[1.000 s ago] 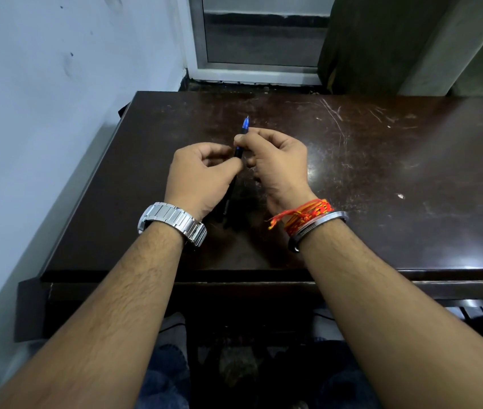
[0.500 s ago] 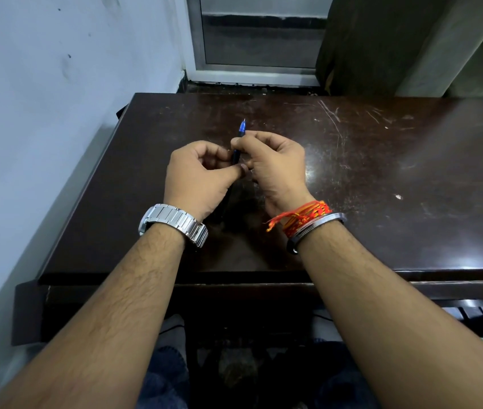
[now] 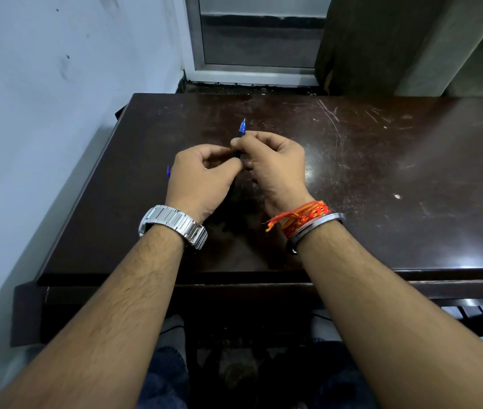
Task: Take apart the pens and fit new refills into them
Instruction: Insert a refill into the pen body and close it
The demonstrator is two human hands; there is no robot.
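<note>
A pen with a blue tip [image 3: 242, 129] points away from me, upright and slightly tilted, above the dark wooden table [image 3: 382, 172]. My right hand [image 3: 275, 166] pinches it just below the tip. My left hand [image 3: 202, 181] grips its dark lower barrel, which runs down between my palms and is mostly hidden. A small blue point [image 3: 168, 171], perhaps a second pen or a refill, peeks out past the left edge of my left hand; the rest of it is hidden.
The table top is scratched and glossy, its left edge close to a white wall [image 3: 42, 113]. A window frame [image 3: 252, 69] and a dark curtain [image 3: 367, 45] stand behind the far edge. My knees are below the front edge.
Both hands have kept hold of the pen and shifted very little. A small blue point has come into sight at the left edge of my left hand.
</note>
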